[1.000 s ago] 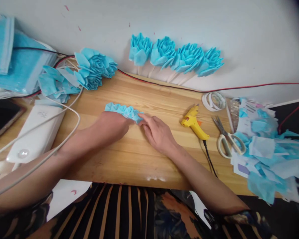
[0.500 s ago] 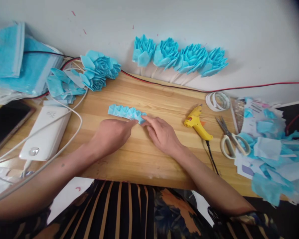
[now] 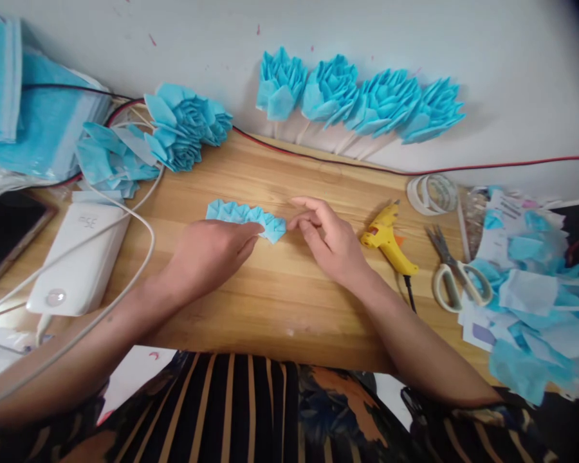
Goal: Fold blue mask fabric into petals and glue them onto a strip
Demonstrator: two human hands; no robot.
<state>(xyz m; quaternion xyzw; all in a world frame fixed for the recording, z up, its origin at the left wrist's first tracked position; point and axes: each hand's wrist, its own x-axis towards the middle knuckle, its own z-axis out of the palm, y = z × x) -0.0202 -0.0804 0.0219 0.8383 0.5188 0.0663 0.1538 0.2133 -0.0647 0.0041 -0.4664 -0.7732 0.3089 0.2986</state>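
A light-blue strip of folded, pointed pleats (image 3: 273,226) lies on the wooden table in front of me. My left hand (image 3: 212,254) is closed at the strip's near edge, its index finger and thumb on the pleats. Part of the strip is hidden behind that hand. Just off the strip's right end, my right hand (image 3: 332,241) is held with fingers apart and nothing in them. To its right lies a yellow glue gun (image 3: 390,243), with scissors (image 3: 456,273) beyond.
Several blue flowers on sticks (image 3: 386,103) lean on the wall; more flowers (image 3: 183,128) lie left. A power bank (image 3: 80,254), phone (image 3: 12,235) and cables occupy the left side. A tape roll (image 3: 431,194) and blue scraps (image 3: 535,302) are at right.
My right hand has come off the strip's right end, moving right and opening. The left hand stays on the strip. The camera view has shifted slightly.
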